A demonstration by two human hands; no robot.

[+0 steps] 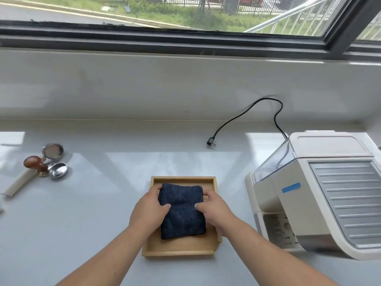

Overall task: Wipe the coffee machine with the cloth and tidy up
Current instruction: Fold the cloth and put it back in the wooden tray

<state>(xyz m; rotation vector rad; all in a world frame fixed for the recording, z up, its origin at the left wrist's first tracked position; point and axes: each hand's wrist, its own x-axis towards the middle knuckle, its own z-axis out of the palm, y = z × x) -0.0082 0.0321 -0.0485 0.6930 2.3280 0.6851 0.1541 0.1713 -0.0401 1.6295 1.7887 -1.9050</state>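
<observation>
While both my hands rest on the folded cloth, I cannot say for certain whether the wiping is over or not yet begun; the neat fold and its place in the tray lead me to judge I am either at the very start or putting it away at the end.

Taking the square wooden tray [181, 247] as my landmark: it sits on the pale grey surface [82, 223] straight in front of me. Well to its right stands the large cream-and-silver coffee machine [321, 193], a strip of blue tape on its side, with nothing attached under the brew head as far as I can see. Its black power cord [247, 109] trails beyond the tray and to the right, with the plug lying loose on the surface, so the machine is unplugged.

Inside the tray lies the dark navy ribbed cloth [182, 215], folded into a thick square towards the tray's far side. My left hand [149, 209] holds its left edge and my right hand [213, 209] its right edge, fingers curled loosely round the fabric with thumbs on top, pressing or gripping rather than lifting.

Well to the left of the tray, the cream-handled metal portafilter [24, 178], the wooden-knobbed tamper [36, 164] and a shiny steel filter basket [58, 170] lie in a loose cluster, touching one another. If tidying means gathering those, that part looks undone.
</observation>
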